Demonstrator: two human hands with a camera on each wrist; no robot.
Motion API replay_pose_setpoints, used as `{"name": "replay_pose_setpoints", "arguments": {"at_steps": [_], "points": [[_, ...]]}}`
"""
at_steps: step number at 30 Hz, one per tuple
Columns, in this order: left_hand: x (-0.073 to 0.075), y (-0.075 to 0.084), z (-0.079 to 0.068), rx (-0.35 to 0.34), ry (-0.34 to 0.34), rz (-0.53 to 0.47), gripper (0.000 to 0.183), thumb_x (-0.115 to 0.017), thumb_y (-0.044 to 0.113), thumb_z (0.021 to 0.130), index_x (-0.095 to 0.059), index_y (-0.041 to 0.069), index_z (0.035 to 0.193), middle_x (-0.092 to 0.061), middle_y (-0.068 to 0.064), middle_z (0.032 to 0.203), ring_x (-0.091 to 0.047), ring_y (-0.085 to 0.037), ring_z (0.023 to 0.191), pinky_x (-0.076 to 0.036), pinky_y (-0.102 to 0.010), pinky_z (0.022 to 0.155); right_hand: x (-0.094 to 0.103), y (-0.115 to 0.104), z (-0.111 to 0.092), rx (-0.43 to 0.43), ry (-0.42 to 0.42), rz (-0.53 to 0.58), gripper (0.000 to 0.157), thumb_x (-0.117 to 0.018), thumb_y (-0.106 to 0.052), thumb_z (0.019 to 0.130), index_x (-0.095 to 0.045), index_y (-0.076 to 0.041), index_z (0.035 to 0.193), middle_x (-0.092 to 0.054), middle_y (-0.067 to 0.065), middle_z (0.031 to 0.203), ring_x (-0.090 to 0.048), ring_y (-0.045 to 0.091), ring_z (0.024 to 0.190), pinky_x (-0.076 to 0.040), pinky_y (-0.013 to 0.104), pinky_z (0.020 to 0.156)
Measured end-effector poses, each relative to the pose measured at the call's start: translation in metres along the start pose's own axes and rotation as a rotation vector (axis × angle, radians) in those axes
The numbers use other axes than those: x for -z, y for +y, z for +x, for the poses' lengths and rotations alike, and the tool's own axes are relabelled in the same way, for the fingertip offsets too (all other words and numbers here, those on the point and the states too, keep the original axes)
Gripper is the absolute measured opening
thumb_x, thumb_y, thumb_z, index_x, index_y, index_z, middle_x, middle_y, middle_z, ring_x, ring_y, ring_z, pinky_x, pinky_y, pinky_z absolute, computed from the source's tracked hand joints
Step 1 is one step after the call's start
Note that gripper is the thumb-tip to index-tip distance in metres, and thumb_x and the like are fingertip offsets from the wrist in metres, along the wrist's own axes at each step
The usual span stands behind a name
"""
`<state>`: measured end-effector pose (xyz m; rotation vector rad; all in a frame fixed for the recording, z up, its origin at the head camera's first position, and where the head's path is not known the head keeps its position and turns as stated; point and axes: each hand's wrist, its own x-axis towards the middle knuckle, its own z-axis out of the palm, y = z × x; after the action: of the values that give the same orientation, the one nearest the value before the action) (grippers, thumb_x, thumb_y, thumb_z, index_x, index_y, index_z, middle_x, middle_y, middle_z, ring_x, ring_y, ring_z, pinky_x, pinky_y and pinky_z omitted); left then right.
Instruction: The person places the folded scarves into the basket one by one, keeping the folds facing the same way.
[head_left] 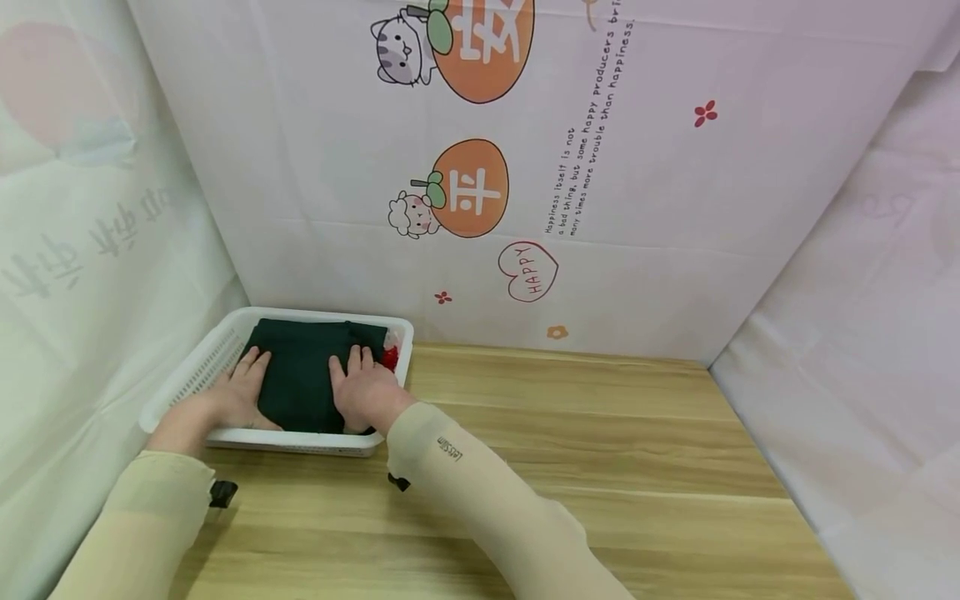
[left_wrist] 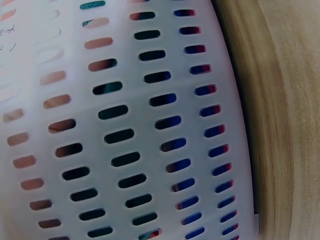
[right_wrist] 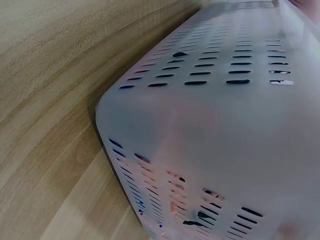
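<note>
A dark green folded cloth (head_left: pixel 303 375) lies inside a white plastic basket (head_left: pixel 300 439) at the left back of the table. My left hand (head_left: pixel 240 398) rests on the cloth's left side, fingers spread and straight. On its right side lies my right hand (head_left: pixel 366 390), also with extended fingers. At the basket's right end, something red (head_left: pixel 390 357) with clear wrapping shows beside the cloth. Both wrist views look at the basket's slotted outer wall (left_wrist: pixel 125 115), with dark, blue and red contents behind the slots; the right wrist view shows a rounded basket corner (right_wrist: pixel 165 115).
The basket stands on a wood-grain table (head_left: pixel 585 450), close to the white printed sheet (head_left: pixel 637 250) at the back and another sheet (head_left: pixel 97 292) on the left. A third sheet (head_left: pixel 862 350) hangs along the right. Table surface extends right of the basket.
</note>
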<state>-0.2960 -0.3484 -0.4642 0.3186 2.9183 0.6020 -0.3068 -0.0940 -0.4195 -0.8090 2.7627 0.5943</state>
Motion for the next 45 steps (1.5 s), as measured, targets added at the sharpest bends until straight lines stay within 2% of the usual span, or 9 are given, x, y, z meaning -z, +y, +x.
{"name": "replay_pose_setpoints", "arguments": {"at_steps": [4, 8, 15, 20, 29, 33, 39, 45], "points": [[0.0, -0.002, 0.003, -0.002, -0.012, 0.012, 0.156, -0.099, 0.064, 0.073, -0.003, -0.012, 0.171, 0.003, -0.042, 0.176, -0.009, -0.073, 0.155, -0.022, -0.084, 0.121, 0.001, 0.001, -0.001, -0.005, -0.009, -0.002, 0.099, -0.06, -0.054, 0.111, 0.006, -0.027, 0.18, 0.0, 0.007, 0.187, -0.01, 0.025, 0.172, -0.026, 0.03, 0.132], [-0.002, -0.006, 0.006, -0.008, -0.024, 0.015, 0.159, -0.098, 0.069, 0.072, -0.003, -0.014, 0.17, 0.002, -0.044, 0.175, -0.009, -0.071, 0.156, -0.021, -0.086, 0.119, 0.0, 0.002, -0.003, -0.004, -0.01, -0.004, 0.098, -0.059, -0.054, 0.111, 0.006, -0.027, 0.18, 0.0, 0.007, 0.187, -0.01, 0.025, 0.172, -0.026, 0.03, 0.132], [0.008, 0.016, -0.009, 0.002, -0.039, -0.013, 0.146, -0.099, 0.048, 0.079, -0.003, -0.017, 0.168, 0.004, -0.047, 0.173, -0.005, -0.07, 0.156, -0.019, -0.086, 0.119, -0.006, 0.0, 0.005, -0.004, -0.017, -0.002, 0.094, -0.055, -0.052, 0.113, 0.007, -0.028, 0.18, 0.003, 0.006, 0.187, -0.006, 0.024, 0.172, -0.024, 0.029, 0.132], [0.005, 0.007, -0.007, -0.007, -0.028, -0.043, 0.15, -0.1, 0.052, 0.077, -0.003, -0.013, 0.17, 0.006, -0.043, 0.175, -0.004, -0.068, 0.159, -0.016, -0.087, 0.12, 0.0, -0.002, -0.004, -0.006, -0.014, -0.014, 0.096, -0.056, -0.053, 0.112, 0.006, -0.028, 0.18, 0.002, 0.007, 0.187, -0.007, 0.024, 0.172, -0.026, 0.028, 0.132], [-0.001, -0.007, 0.001, 0.005, -0.04, -0.043, 0.16, -0.098, 0.066, 0.072, 0.0, -0.013, 0.17, 0.007, -0.043, 0.175, -0.004, -0.071, 0.156, -0.016, -0.089, 0.118, 0.001, -0.001, -0.006, 0.007, -0.022, -0.001, 0.099, -0.06, -0.053, 0.111, 0.007, -0.028, 0.18, 0.003, 0.006, 0.187, -0.005, 0.024, 0.172, -0.027, 0.027, 0.131], [0.001, -0.006, 0.002, 0.0, -0.039, -0.041, 0.16, -0.097, 0.069, 0.073, 0.001, -0.011, 0.171, 0.007, -0.042, 0.176, -0.005, -0.072, 0.155, -0.018, -0.088, 0.118, 0.002, 0.004, -0.008, 0.01, -0.031, 0.034, 0.097, -0.059, -0.048, 0.112, 0.007, -0.028, 0.18, 0.005, 0.005, 0.187, -0.002, 0.023, 0.172, -0.029, 0.028, 0.13], [0.004, -0.001, 0.0, 0.002, -0.047, -0.039, 0.156, -0.099, 0.062, 0.074, 0.0, -0.014, 0.17, 0.006, -0.044, 0.175, -0.006, -0.073, 0.154, -0.018, -0.089, 0.117, 0.003, 0.008, -0.012, 0.034, -0.036, 0.039, 0.094, -0.057, -0.044, 0.113, 0.009, -0.028, 0.179, 0.007, 0.005, 0.187, 0.0, 0.023, 0.173, -0.028, 0.029, 0.131], [0.003, 0.001, -0.006, 0.004, -0.04, -0.041, 0.152, -0.099, 0.058, 0.078, -0.001, -0.013, 0.17, 0.007, -0.044, 0.175, -0.006, -0.073, 0.154, -0.021, -0.087, 0.118, 0.0, 0.007, -0.015, 0.044, 0.022, 0.019, 0.093, -0.06, -0.045, 0.112, 0.002, -0.029, 0.18, 0.001, 0.004, 0.187, -0.005, 0.022, 0.172, -0.027, 0.029, 0.132]]}}
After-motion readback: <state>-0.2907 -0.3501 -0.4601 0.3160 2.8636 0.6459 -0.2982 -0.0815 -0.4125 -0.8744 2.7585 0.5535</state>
